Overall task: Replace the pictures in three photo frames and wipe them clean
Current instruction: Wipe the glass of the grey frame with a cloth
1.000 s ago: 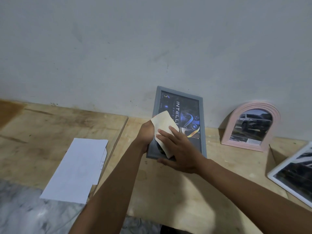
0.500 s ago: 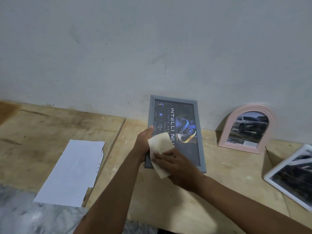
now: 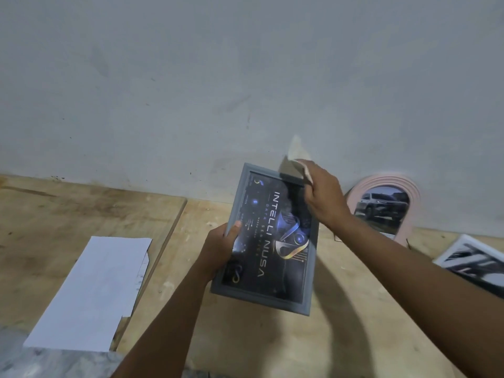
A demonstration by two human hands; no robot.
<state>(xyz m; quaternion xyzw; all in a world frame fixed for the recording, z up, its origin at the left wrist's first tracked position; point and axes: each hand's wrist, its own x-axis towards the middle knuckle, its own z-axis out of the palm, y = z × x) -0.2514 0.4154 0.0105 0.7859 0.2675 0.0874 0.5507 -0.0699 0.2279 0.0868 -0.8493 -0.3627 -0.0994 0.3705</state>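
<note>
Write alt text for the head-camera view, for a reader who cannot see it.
The left hand grips a grey photo frame over a wooden table while the right hand holds a beige cloth at its top right corner.

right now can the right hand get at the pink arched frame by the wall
Probably yes: the right hand is just beside the pink arched photo frame with nothing between, though it already grips a beige cloth.
</note>
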